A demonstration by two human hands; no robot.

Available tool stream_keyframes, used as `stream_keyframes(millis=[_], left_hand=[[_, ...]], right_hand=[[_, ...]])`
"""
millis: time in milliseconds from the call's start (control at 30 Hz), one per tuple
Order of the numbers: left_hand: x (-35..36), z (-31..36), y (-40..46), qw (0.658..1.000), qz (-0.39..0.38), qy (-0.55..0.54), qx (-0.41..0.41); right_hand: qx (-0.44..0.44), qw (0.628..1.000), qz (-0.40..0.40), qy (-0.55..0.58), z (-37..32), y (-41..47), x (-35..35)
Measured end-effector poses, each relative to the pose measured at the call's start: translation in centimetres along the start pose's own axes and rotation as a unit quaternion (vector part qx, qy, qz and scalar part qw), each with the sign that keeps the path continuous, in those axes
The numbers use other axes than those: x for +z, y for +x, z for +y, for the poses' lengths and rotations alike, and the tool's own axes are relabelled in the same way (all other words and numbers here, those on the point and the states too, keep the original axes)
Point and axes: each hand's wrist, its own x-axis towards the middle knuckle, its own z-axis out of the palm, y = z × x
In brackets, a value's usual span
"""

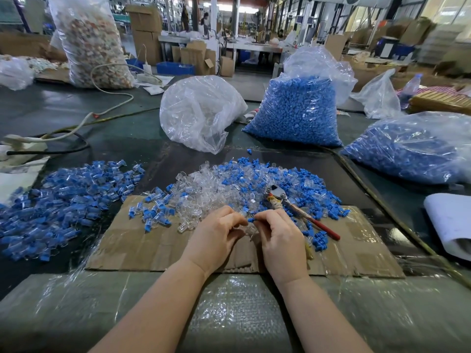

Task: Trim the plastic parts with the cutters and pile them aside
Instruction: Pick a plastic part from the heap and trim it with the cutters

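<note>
My left hand (216, 235) and my right hand (280, 238) meet over a sheet of cardboard (153, 248). The left hand's curled fingers hold a clear plastic part (248, 229). A small blue plastic part (251, 220) is pinched in my right fingertips, touching the clear one. The cutters (293, 206), with red handles and a taped grip, lie untouched on the cardboard just right of my hands. Behind my hands lies a mixed heap of clear and blue parts (242, 184). A pile of joined blue-and-clear parts (66, 200) spreads at the left.
A bag of clear parts (201, 110) and two bags of blue parts (295, 110) (407, 149) stand behind the heap. A white roll (451, 222) lies at the right edge. Cables (76, 126) cross the dark table at left. Bubble wrap (229, 314) covers the near edge.
</note>
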Motion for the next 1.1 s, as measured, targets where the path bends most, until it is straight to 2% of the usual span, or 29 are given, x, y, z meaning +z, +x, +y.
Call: stream_keyframes(millis=[300, 467, 833, 1100], left_hand=[[-0.07, 0.06, -0.13, 1.000, 0.012, -0.011, 0.009], [-0.03, -0.04, -0.32, 0.999, 0.036, -0.002, -0.019], [0.38, -0.11, -0.08, 0.999, 0.017, 0.038, 0.007], [0.19, -0.11, 0.26, 1.000, 0.006, 0.025, -0.012]], right_hand=[[-0.017, 1.000, -0.006, -0.017, -0.38, 0.06, -0.06], [-0.004, 0.999, -0.031, -0.016, -0.81, -0.20, -0.42], [-0.024, 0.997, -0.066, -0.025, -0.83, -0.18, -0.16], [-0.021, 0.997, -0.073, -0.023, -0.83, -0.19, -0.17]])
